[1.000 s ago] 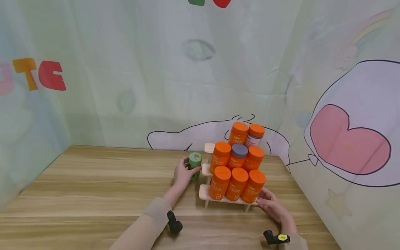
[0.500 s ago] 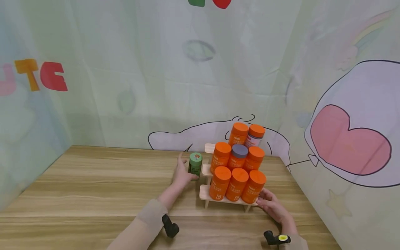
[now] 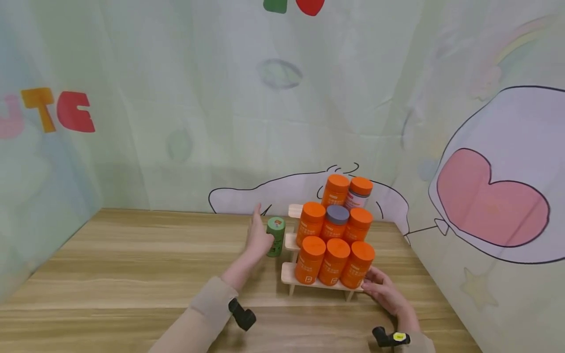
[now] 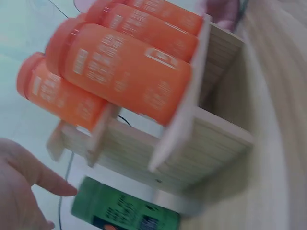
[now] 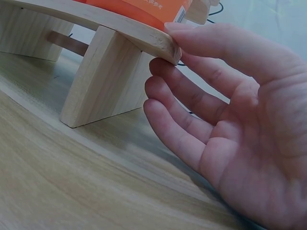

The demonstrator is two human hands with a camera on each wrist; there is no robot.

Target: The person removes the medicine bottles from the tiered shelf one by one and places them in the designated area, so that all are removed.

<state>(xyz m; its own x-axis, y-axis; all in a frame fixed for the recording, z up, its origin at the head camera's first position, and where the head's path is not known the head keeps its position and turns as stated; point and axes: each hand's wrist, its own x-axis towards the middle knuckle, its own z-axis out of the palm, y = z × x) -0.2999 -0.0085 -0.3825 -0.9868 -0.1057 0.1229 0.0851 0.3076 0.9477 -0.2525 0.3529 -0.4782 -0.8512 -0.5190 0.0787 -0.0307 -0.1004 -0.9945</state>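
Note:
A small wooden three-tier rack (image 3: 289,272) stands on the table, bearing several orange jars (image 3: 310,264). In the middle row, one jar has a grey-purple lid (image 3: 337,214). My right hand (image 3: 385,293) pinches the right end of the lowest shelf, thumb on top and fingertips beneath it, as the right wrist view shows. Left of the rack, a green jar (image 3: 277,244) stands upright on the table. Beside it is my left hand (image 3: 259,240), fingers extended toward the back. Its thumb overlaps the jar in the head view; in the left wrist view a fingertip points at the jar's lid (image 4: 84,196).
The wood-grain table (image 3: 132,264) extends far to the left of the rack. A printed curtain (image 3: 176,122) hangs behind the table and along its right side. Black wrist cameras (image 3: 242,315) sit on both cuffs.
My left hand has loosened its hold on the green jar, its fingers straightening toward the back. The jar stays beside the rack. My right hand keeps its place at the shelf end.

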